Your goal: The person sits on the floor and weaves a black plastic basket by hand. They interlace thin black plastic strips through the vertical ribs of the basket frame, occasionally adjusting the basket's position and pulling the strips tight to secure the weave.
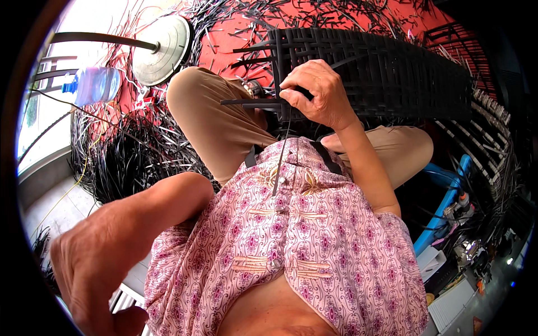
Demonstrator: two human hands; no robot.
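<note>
Clear-blue bottle [103,85] on its side, well left of the right fingers and forward of the left hand [81,266]; blue cap end points left. Contents cannot be told.

Black woven panel [403,75] lies under and just beyond the right fingers, extending rightward from them. Long axis roughly left-right, far end dipping slightly toward the wearer; loose strip ends poke out left.

Right hand [318,92]: fingers curled closed around something black, mostly hidden. From below them a thin black strip [280,159] slants toward the chest, over the patterned shirt [330,241]. Left hand blurred, well apart from panel; grip cannot be told.
</note>
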